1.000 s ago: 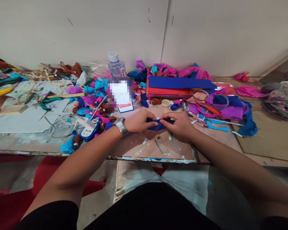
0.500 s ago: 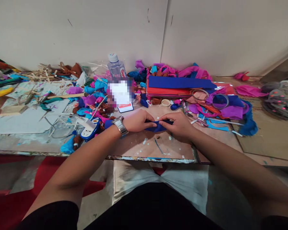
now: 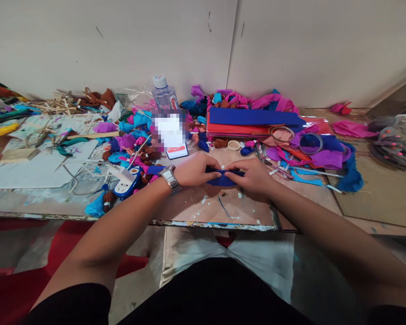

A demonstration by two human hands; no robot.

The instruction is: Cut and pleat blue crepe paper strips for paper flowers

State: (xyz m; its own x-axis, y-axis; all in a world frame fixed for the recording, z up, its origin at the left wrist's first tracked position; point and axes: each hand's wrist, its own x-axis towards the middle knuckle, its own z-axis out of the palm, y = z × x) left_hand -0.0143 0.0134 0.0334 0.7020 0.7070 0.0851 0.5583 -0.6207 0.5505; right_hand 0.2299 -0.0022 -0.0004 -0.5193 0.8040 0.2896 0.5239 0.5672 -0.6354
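Observation:
Between my two hands is a strip of dark blue crepe paper [image 3: 223, 181], just over the near edge of the table. My left hand [image 3: 196, 170], with a metal watch [image 3: 170, 178] on the wrist, pinches it with thumb and fingers. From the other side my right hand [image 3: 250, 177] pinches the same strip, the two thumb tips almost meeting at its upper edge. My curled fingers hide the strip's ends. Behind the hands lie a pale ring [image 3: 233, 145] and a phone [image 3: 177, 151] with a blurred screen.
A stack of blue and red paper [image 3: 253, 117] lies behind my hands. Crumpled coloured paper surrounds a water bottle [image 3: 164, 95]. Left are a power socket [image 3: 126, 183] with a cable and green-handled pliers [image 3: 71, 144]. Tape rolls [image 3: 310, 143] and paper scraps lie right.
The blue paper between my fingertips has gone from crumpled to a smoother, spread shape below the thumbs. Both hands stay nearly in place, still pinching it.

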